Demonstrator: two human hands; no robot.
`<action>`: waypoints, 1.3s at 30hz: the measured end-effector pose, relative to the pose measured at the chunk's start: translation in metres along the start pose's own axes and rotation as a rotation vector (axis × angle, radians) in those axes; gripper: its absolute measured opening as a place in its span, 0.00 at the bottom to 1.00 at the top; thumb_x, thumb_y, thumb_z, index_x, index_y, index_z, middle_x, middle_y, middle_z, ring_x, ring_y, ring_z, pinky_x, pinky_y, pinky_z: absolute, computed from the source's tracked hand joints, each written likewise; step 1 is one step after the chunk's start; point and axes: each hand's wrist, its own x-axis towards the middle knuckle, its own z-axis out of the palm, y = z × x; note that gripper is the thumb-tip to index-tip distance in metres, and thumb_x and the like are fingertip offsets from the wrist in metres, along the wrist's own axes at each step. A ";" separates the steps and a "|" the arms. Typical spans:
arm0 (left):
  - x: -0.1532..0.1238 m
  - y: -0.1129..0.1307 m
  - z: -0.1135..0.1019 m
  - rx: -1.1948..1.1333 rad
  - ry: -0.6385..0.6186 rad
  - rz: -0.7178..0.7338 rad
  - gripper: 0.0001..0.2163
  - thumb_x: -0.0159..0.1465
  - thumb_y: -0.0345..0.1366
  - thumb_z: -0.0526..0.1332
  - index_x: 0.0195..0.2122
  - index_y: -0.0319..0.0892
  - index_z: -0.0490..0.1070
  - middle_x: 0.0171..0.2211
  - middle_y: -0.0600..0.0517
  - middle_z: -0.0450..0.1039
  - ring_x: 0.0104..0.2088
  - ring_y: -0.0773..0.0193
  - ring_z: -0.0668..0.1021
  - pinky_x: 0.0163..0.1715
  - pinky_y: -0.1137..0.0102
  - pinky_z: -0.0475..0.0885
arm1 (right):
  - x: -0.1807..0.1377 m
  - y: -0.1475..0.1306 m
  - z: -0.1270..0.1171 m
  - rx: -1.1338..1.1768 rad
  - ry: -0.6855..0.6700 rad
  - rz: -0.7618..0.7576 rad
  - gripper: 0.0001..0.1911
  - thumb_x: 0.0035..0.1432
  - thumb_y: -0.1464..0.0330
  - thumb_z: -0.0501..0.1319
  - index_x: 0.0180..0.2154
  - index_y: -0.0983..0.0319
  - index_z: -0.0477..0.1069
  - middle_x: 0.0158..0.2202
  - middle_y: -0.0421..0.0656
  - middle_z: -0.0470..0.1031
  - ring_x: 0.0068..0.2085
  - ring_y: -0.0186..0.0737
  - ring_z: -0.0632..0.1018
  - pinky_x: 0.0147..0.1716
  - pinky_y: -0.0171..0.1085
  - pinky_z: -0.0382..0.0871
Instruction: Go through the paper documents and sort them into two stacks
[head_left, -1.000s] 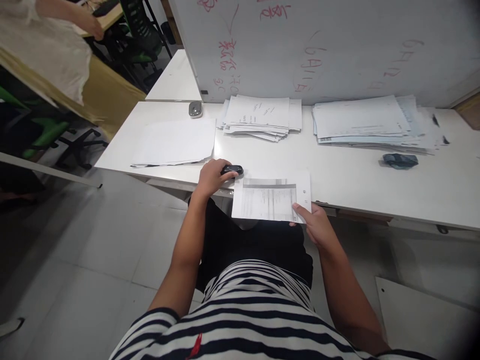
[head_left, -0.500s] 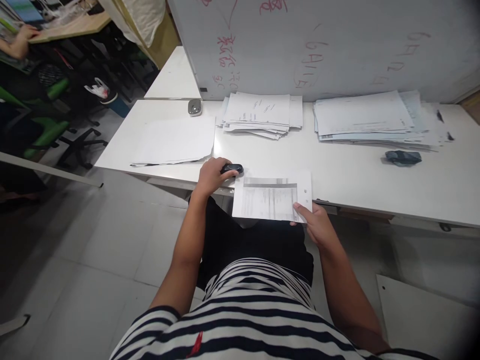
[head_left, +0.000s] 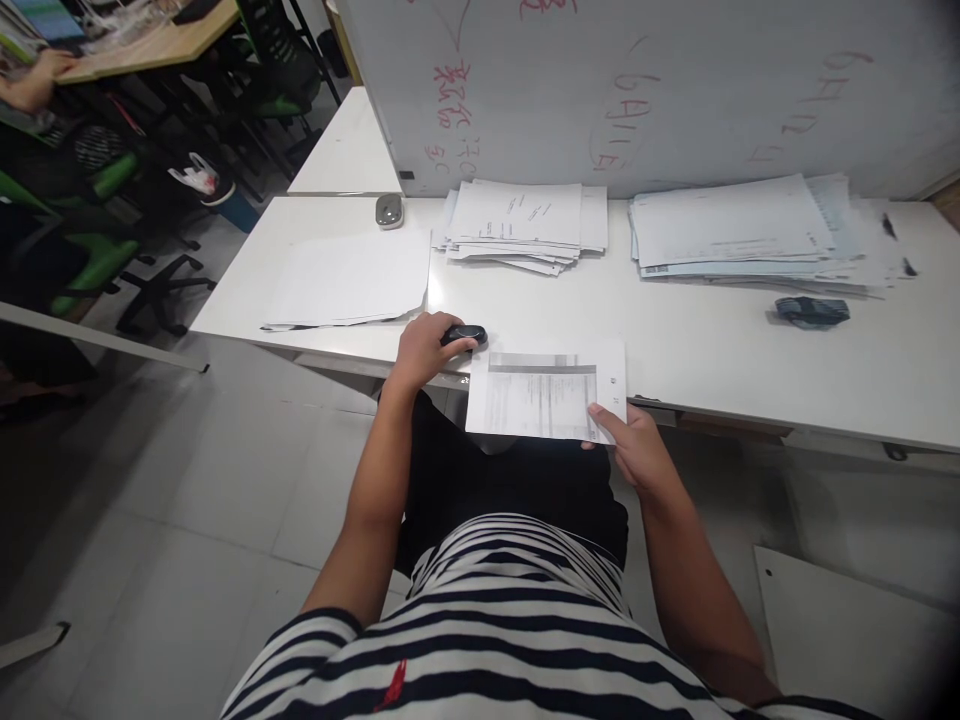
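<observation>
My left hand (head_left: 427, 350) is closed around a small black stapler (head_left: 466, 334) near the desk's front edge. Its front end meets the upper left corner of a printed sheet of paper (head_left: 544, 400). At the sheet's lower right corner, my right hand (head_left: 634, 445) pinches the paper, thumb on top and fingers mostly hidden underneath. The sheet lies partly over the white desk (head_left: 697, 350) and juts out past its edge above my lap. Whether there is more than one sheet in my grip I cannot tell.
Two paper stacks (head_left: 517, 215) (head_left: 731, 225) stand against the whiteboard (head_left: 525, 100). Loose sheets (head_left: 352, 280) lie at the left, near a small grey rounded box (head_left: 389, 211). A dark crumpled item (head_left: 812, 311) rests at the right. Another person's arm (head_left: 34, 85) shows at a far desk.
Both hands, the stapler and the sheet stay nearly still. The pale and yellowish clothing or cloth at the upper left is gone from view, uncovering a green chair.
</observation>
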 end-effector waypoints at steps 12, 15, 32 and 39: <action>-0.001 0.002 -0.001 -0.027 0.005 0.002 0.15 0.60 0.52 0.59 0.40 0.47 0.71 0.38 0.52 0.75 0.40 0.59 0.71 0.37 0.64 0.64 | -0.001 -0.002 0.002 0.021 0.006 0.010 0.20 0.47 0.57 0.69 0.37 0.64 0.75 0.31 0.43 0.77 0.24 0.36 0.74 0.20 0.35 0.71; -0.001 0.002 -0.001 -0.029 0.001 -0.002 0.14 0.60 0.51 0.59 0.40 0.48 0.72 0.38 0.51 0.75 0.39 0.59 0.71 0.37 0.64 0.65 | -0.001 -0.001 0.002 0.013 0.007 0.003 0.19 0.47 0.57 0.69 0.36 0.64 0.75 0.28 0.42 0.77 0.23 0.36 0.73 0.20 0.35 0.70; -0.002 0.003 -0.002 -0.032 0.001 0.006 0.14 0.60 0.51 0.59 0.40 0.49 0.71 0.38 0.51 0.74 0.40 0.59 0.72 0.38 0.64 0.65 | -0.003 -0.002 0.002 -0.001 -0.006 0.007 0.20 0.47 0.55 0.69 0.37 0.64 0.75 0.26 0.42 0.76 0.22 0.36 0.73 0.20 0.35 0.70; -0.002 0.005 -0.003 -0.013 -0.014 0.011 0.15 0.61 0.51 0.57 0.41 0.47 0.70 0.39 0.51 0.74 0.40 0.59 0.72 0.39 0.64 0.65 | -0.002 -0.001 0.003 0.005 -0.010 -0.002 0.20 0.48 0.56 0.68 0.36 0.64 0.75 0.27 0.42 0.76 0.22 0.35 0.72 0.20 0.35 0.69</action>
